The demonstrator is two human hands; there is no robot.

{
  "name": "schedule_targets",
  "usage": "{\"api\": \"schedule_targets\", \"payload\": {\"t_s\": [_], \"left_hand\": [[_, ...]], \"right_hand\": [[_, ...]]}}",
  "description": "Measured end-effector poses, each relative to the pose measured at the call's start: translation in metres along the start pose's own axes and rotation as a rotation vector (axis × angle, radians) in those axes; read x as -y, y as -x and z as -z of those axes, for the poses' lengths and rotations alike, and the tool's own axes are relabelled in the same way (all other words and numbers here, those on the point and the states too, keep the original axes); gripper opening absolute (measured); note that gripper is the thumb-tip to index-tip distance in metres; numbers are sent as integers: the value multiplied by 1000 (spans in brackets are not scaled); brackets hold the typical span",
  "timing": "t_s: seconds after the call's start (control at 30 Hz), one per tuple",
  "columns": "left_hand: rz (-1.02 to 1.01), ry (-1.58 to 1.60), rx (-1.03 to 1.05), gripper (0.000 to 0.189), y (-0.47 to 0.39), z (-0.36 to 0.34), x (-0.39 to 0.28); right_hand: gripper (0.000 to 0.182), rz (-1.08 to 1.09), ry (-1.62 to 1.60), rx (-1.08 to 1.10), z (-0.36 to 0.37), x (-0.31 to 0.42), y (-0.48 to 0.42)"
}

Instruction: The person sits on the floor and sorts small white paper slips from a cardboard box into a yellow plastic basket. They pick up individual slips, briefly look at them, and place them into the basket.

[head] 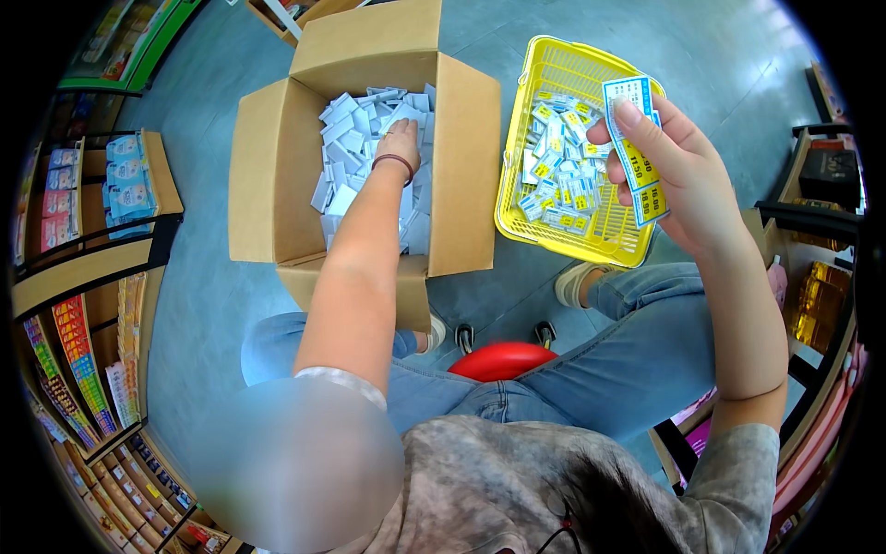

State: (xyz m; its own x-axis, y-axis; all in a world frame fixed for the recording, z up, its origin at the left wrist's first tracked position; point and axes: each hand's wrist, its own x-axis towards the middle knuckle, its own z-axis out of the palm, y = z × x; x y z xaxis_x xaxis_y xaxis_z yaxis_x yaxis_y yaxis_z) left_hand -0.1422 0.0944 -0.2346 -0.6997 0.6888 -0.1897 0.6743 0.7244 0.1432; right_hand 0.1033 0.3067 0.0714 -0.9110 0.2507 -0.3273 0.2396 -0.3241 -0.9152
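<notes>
My left hand [399, 144] reaches down into an open cardboard box [462, 166] and touches a heap of pale flat plastic pieces [342, 142]. Its fingertips are partly lost among them, so whether it grips one is unclear. In my right hand [682, 163] is a strip of printed price labels [633, 156], blue, white and yellow, pinched under the thumb; several may be stacked. That hand hovers over the right side of a yellow plastic basket [509, 201]. Inside the basket lies a loose pile of price tags [564, 166] in clear holders.
Between my knees is a red round seat [502, 360] on metal legs. Store shelves with packaged goods [128, 176] stand at left; others, with bottles of golden liquid [824, 305], stand close by my right arm. A blurred patch covers the lower left.
</notes>
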Motion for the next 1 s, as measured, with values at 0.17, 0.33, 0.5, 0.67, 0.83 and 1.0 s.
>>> {"api": "schedule_targets", "payload": {"t_s": [0.17,0.33,0.5,0.67,0.83,1.0], "left_hand": [[-69,-106,24,45,-7,-39,12],[-83,-46,124,34,5,-22,-3],[-26,73,35,36,34,12,-1],[187,500,99,37,57,55,51],[376,1225,270,30,106,172,-15],[186,1518,287,21,168,219,-70]], "right_hand": [[25,26,0,18,-3,3,4],[27,78,42,30,-1,2,3],[27,81,68,13,-3,0,3],[28,81,97,76,-7,-7,1],[29,-8,86,104,-3,-15,-3],[32,-68,210,210,-11,-32,-4]]}}
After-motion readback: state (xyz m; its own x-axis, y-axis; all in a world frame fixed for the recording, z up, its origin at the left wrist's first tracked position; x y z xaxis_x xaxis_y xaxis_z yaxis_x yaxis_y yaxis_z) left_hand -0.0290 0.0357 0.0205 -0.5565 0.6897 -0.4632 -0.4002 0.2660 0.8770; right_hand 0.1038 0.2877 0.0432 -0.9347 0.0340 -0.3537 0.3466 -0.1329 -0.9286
